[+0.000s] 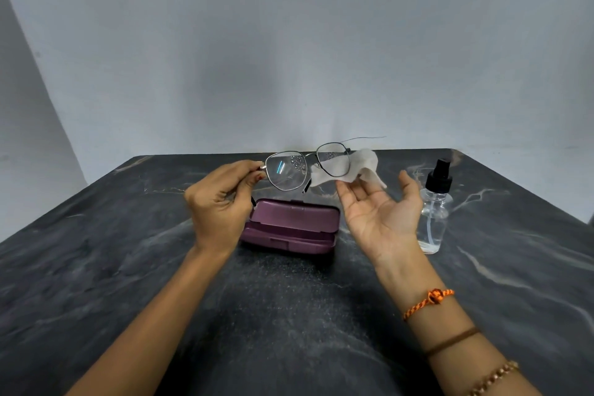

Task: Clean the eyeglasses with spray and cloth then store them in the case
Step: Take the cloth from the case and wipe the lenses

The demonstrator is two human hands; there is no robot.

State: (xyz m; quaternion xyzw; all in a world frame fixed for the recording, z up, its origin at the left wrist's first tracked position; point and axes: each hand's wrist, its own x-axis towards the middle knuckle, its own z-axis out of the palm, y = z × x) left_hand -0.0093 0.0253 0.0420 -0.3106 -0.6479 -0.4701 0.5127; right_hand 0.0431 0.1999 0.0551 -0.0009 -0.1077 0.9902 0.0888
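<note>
Nearest the camera, two bare forearms reaching forward over a dark marbled table (pixel 96 267). On the right wrist, an orange knotted thread (pixel 430 299), a thin brown band (pixel 451 340) and a beaded bracelet (pixel 495 378).

Further out, the left hand (pixel 218 202) raised above the table, thumb and fingers pinched shut on the left end of the eyeglasses (pixel 308 167) at the hinge. The right hand (pixel 379 206) palm up, fingers spread and loose, with the pale grey cloth (pixel 353 167) draped over the fingertips; whether any finger actually presses the cloth, hard to tell from here.

Between and just beyond the two hands, a purple case (pixel 289 228) lying on the table with its lid open. Just right of the right hand, a clear spray bottle (pixel 434 212) with a black pump top, standing upright on the table.

Held in the air above the case, the thin metal-framed eyeglasses, tilted, lenses toward the camera, droplets speckling both lenses. The cloth behind the right-side lens, seemingly touching its lower rim. One temple arm sticking out to the right, well clear of the bottle.

At the back, the far table edge against a plain grey wall (pixel 289 42).
</note>
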